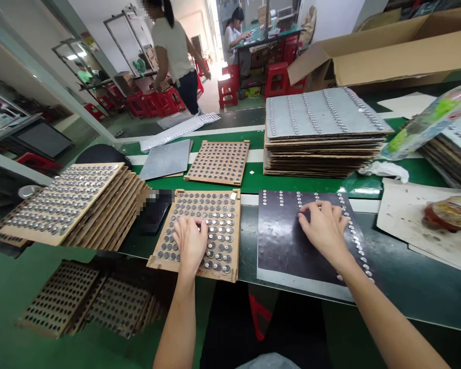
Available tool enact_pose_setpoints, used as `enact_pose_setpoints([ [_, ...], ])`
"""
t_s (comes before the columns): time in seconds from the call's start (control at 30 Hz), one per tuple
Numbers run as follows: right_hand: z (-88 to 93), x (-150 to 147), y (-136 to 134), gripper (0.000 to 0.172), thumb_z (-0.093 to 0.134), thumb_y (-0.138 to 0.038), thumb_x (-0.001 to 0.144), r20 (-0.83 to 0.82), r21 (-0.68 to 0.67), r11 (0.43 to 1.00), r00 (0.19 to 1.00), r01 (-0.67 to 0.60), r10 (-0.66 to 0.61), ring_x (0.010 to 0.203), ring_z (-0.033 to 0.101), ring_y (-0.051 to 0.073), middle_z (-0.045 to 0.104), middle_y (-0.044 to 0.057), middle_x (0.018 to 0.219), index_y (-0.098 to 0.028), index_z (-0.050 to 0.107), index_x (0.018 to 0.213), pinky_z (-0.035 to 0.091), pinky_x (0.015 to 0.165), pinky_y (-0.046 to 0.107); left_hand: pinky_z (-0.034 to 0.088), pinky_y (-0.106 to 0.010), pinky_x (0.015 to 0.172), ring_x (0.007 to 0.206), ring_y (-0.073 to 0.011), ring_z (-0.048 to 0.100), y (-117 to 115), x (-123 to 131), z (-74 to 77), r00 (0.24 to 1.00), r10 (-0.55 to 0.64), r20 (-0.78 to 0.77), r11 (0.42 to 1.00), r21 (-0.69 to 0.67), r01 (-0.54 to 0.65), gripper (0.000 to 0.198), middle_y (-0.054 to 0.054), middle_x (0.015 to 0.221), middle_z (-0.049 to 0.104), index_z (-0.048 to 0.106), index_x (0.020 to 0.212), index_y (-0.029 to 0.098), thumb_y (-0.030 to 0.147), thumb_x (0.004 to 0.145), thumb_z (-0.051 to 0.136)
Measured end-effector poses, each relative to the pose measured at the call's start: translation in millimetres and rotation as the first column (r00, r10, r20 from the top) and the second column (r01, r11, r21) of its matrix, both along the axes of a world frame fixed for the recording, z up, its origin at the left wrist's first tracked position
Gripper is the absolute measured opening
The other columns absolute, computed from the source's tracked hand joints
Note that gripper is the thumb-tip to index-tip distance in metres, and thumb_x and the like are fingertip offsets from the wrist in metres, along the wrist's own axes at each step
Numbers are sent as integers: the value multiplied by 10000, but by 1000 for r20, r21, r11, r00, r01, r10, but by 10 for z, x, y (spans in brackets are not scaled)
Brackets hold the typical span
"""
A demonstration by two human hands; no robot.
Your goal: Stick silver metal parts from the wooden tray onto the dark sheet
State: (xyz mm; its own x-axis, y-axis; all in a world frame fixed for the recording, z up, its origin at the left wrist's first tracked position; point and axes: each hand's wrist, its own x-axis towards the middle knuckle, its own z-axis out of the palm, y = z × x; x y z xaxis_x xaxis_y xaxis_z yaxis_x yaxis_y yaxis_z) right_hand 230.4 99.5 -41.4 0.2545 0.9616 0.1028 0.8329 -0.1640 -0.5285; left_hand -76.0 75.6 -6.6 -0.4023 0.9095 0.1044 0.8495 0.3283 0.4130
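Note:
My left hand [191, 241] is over a wooden board [234, 246] with rows of round metal discs. Its fingers are curled, with thumb and forefinger close together; whatever lies between them is hidden. Several discs on the board's right side carry a small shiny piece on top, while those on the left look plain. Above a dark sheet [280, 241] to the right hovers my right hand [325, 228], thumb and forefinger drawn together in a pinch. I cannot make out anything in it. Small shiny round pieces [355, 241] stand in lines on that sheet, mostly along its right side.
A second disc board [218, 161] lies behind. At left are stacked disc boards [69, 205]; at back right, a tall stack of sheets [322, 148]. A stained card [426, 225] bears an amber lump [455, 212]. Beyond, one person [174, 51] walks and another [234, 41] sits.

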Motion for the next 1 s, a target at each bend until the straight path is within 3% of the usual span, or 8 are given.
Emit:
enact_pose_setpoints([
  [0.2, -17, 160, 256, 175, 554, -259, 876, 132, -86, 996, 991, 3, 8, 1138, 431, 394, 571, 178, 1151, -176, 698, 933, 345, 923, 548, 380, -610, 1044, 1206, -389, 486, -114, 105, 63, 999, -22, 50, 997, 81, 18, 135, -119, 1062, 556, 590, 859, 218, 296, 940, 514],
  [0.4, 53, 179, 321, 141, 570, -215, 866, 72, -115, 993, 997, -28, 37, 1120, 476, 396, 619, 166, 1059, -181, 687, 795, 364, 928, 579, 435, -517, 992, 1063, -316, 547, -334, 381, 77, 966, -184, 182, 975, 157, 156, 166, -74, 994, 589, 632, 821, 244, 343, 934, 561],
  [0.5, 214, 90, 104, 118, 593, -187, 857, -13, -89, 992, 996, -89, 88, 1100, 534, 375, 653, 149, 1010, -185, 672, 770, 403, 949, 576, 469, -400, 900, 980, -262, 570, -453, 620, 104, 884, -308, 352, 946, 214, 244, 176, -51, 944, 593, 657, 815, 246, 335, 942, 575],
  [0.6, 406, -121, -320, 73, 617, -218, 894, -158, -24, 970, 959, -242, 235, 1005, 631, 248, 693, 69, 1017, -226, 680, 858, 519, 894, 392, 455, -339, 843, 914, -222, 572, -551, 855, 152, 709, -405, 577, 914, 258, 313, 156, -35, 896, 581, 678, 817, 231, 298, 937, 604],
  [0.67, 505, -287, -628, 84, 600, -251, 936, -390, 145, 937, 852, -317, 349, 916, 672, 207, 700, 63, 1021, -227, 672, 901, 568, 776, 317, 448, -318, 826, 886, -203, 572, -603, 961, 189, 603, -425, 676, 901, 254, 351, 146, -28, 879, 576, 687, 819, 219, 289, 931, 626],
  [0.77, 578, -484, -960, 78, 625, -242, 951, -594, 359, 903, 688, -237, 417, 863, 708, 196, 718, 46, 945, -234, 684, 899, 589, 723, 290, 440, -299, 806, 871, -189, 565, -668, 1019, 241, 481, -422, 769, 887, 242, 393, 160, -24, 873, 574, 685, 813, 207, 306, 932, 647],
  [0.87, 588, -576, -1086, 92, 658, -169, 932, -613, 430, 888, 668, -166, 422, 813, 721, 183, 734, 25, 880, -242, 696, 890, 594, 715, 276, 433, -295, 791, 852, -184, 555, -719, 997, 281, 424, -414, 805, 883, 243, 401, 185, -22, 865, 565, 679, 806, 202, 329, 938, 656],
  [1.0, 575, -611, -1100, 164, 657, -84, 911, -551, 526, 838, 692, -147, 467, 800, 724, 176, 738, 21, 868, -242, 694, 933, 596, 718, 272, 423, -295, 791, 848, -184, 542, -752, 966, 310, 426, -418, 803, 883, 248, 398, 194, -22, 860, 544, 684, 809, 202, 340, 943, 663],
])
